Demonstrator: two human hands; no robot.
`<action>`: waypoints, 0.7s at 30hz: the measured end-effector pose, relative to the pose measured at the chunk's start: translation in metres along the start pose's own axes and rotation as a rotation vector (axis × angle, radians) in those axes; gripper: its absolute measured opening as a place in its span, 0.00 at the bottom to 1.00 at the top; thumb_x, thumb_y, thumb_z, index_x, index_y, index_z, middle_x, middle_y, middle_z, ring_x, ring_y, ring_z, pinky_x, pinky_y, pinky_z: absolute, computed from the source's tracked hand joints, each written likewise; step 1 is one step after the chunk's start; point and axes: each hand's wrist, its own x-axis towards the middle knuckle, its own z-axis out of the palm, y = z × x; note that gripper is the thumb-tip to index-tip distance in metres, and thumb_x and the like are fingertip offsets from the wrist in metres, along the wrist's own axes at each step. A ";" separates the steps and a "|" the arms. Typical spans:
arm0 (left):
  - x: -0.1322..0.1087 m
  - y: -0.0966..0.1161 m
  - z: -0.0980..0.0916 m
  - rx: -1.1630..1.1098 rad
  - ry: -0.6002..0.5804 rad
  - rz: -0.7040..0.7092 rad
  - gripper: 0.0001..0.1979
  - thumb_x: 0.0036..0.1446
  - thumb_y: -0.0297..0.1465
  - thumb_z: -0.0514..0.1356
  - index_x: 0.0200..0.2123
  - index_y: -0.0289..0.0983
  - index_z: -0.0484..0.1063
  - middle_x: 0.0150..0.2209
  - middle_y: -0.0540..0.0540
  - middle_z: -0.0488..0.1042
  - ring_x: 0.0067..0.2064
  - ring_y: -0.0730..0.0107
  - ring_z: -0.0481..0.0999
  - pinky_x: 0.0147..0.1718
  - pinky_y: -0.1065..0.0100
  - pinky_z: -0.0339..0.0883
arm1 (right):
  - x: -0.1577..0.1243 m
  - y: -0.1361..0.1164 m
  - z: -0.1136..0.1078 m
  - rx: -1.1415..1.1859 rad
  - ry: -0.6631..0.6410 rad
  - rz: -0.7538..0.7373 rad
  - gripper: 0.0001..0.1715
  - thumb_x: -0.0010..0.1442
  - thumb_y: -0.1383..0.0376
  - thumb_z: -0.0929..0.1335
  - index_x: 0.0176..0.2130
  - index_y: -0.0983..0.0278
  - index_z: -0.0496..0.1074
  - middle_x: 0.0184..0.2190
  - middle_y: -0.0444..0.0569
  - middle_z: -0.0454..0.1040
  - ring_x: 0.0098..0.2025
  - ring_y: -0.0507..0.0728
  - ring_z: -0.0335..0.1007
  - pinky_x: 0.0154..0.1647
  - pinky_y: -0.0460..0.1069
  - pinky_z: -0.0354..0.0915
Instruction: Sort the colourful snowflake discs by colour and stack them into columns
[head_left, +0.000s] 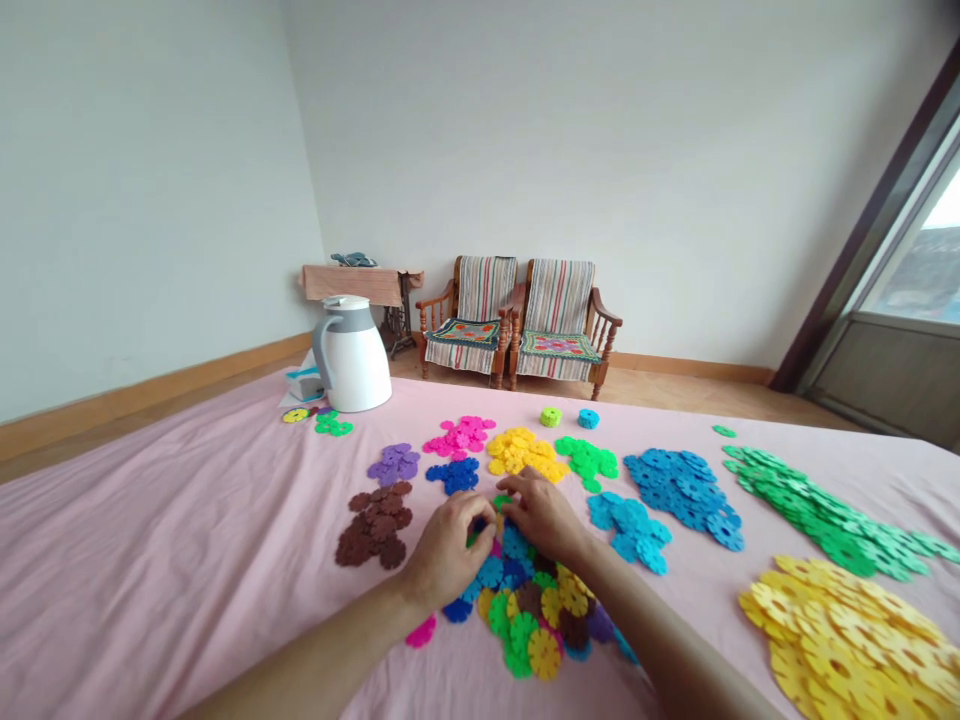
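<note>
My left hand [448,550] and my right hand [543,517] curl down close together over a mixed-colour heap of plastic snowflake discs [529,610]. Their fingertips nearly meet above it, and a green disc [502,502] shows between them. I cannot tell whether either hand holds a disc. Sorted single-colour piles surround the heap: brown [375,525], purple [394,464], navy blue [453,474], pink [459,435], yellow [521,453], bright green [587,462], and light blue [630,530]. Larger blue [682,495], green [825,510], and yellow [844,640] piles lie to the right.
Everything lies on a pink sheet [187,540]. Two small disc stacks [550,417] [589,419] stand at its far side, near a white jug [352,355]. Beyond the sheet are two wooden armchairs [472,320] [559,325], a covered sewing table [352,285], and a window [915,260].
</note>
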 end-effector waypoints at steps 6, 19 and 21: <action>0.002 -0.001 0.000 -0.017 0.014 -0.027 0.07 0.50 0.21 0.54 0.27 0.37 0.68 0.31 0.49 0.72 0.37 0.68 0.71 0.38 0.69 0.63 | 0.005 -0.002 -0.001 -0.034 -0.015 0.064 0.09 0.44 0.73 0.65 0.29 0.63 0.69 0.26 0.43 0.70 0.27 0.50 0.66 0.27 0.44 0.59; 0.004 -0.009 0.005 -0.009 0.037 -0.062 0.06 0.51 0.23 0.53 0.28 0.36 0.69 0.29 0.48 0.73 0.34 0.69 0.71 0.35 0.71 0.63 | -0.001 0.064 -0.078 -0.215 0.371 0.499 0.12 0.49 0.69 0.62 0.35 0.66 0.72 0.30 0.51 0.76 0.31 0.56 0.71 0.31 0.47 0.60; 0.004 -0.009 0.005 -0.012 0.045 -0.066 0.06 0.51 0.24 0.53 0.28 0.36 0.69 0.29 0.48 0.73 0.34 0.69 0.72 0.35 0.71 0.64 | -0.006 0.061 -0.078 -0.208 0.369 0.492 0.13 0.51 0.68 0.62 0.36 0.65 0.72 0.33 0.52 0.76 0.32 0.56 0.72 0.32 0.47 0.61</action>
